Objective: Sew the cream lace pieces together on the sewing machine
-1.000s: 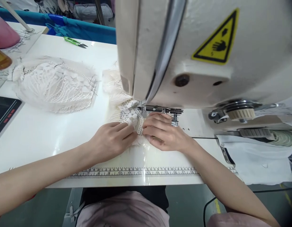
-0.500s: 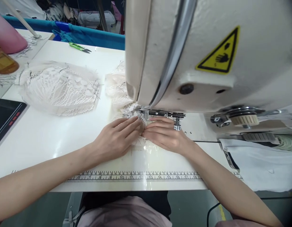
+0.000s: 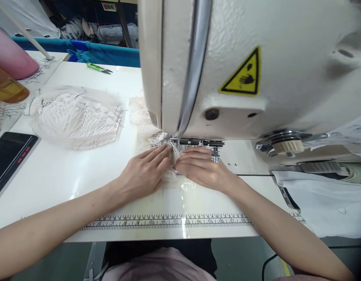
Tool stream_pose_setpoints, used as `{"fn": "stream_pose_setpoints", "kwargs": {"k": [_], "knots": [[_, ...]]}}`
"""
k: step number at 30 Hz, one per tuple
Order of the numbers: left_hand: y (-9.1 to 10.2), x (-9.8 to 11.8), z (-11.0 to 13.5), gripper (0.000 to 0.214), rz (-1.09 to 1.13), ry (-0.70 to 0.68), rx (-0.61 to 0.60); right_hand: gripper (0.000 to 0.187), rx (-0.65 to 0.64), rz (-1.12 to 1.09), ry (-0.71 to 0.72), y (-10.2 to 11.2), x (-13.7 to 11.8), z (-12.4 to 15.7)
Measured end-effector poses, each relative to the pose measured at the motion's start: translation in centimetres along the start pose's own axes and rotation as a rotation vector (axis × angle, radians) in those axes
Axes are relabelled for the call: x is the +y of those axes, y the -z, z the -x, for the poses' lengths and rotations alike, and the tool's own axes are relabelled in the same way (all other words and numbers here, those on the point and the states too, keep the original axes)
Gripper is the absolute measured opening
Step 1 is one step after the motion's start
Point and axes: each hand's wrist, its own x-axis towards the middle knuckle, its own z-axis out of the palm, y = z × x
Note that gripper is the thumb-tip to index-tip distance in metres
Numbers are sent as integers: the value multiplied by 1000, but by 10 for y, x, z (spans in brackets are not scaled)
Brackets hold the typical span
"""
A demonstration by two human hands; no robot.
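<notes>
A cream lace piece (image 3: 141, 113) lies partly under the head of a white sewing machine (image 3: 239, 31), its far part hidden behind the machine. My left hand (image 3: 147, 168) presses on the lace just left of the presser foot, fingers close together and bent onto the cloth. From the other side, my right hand (image 3: 206, 168) pinches the lace edge in front of the foot, with the thumb mostly hidden. A dark metal guide bar with a spring screw (image 3: 215, 154) sits over the right fingers. The needle itself cannot be made out.
Another lace piece (image 3: 78, 117) with loose dark threads lies to the left. Beyond it are green thread snips (image 3: 98, 68); a black phone-like device (image 3: 12, 160) is at far left. A printed ruler (image 3: 168, 221) runs along the front edge. White cloth (image 3: 323, 203) lies at right.
The camera view has turned slightly, so the machine appears further left. Both hands stay at the presser foot, and the lace between them looks slightly shifted.
</notes>
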Motion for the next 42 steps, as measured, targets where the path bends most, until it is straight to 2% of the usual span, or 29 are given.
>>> {"fn": "stream_pose_setpoints", "kwargs": {"k": [6,15,22,26,36,42], "knots": [[-1,2,-2,27,4,8,5,14,-25,66,-39,3,1,2],[-2,2,-5,29,-4,8,29,13,-25,332,-69,11,-2,0],[-2,0,-2,25,46,-52,81,9,-20,173,-16,5,-1,0],[-1,-3,3,22,33,-39,93,17,-31,178,9,-4,-3,4],[-2,-13,4,33,42,51,84,23,-84,208,-67,-17,-10,4],[-2,-11,1,29,10,86,71,26,-138,206,-157,-18,-9,6]]}}
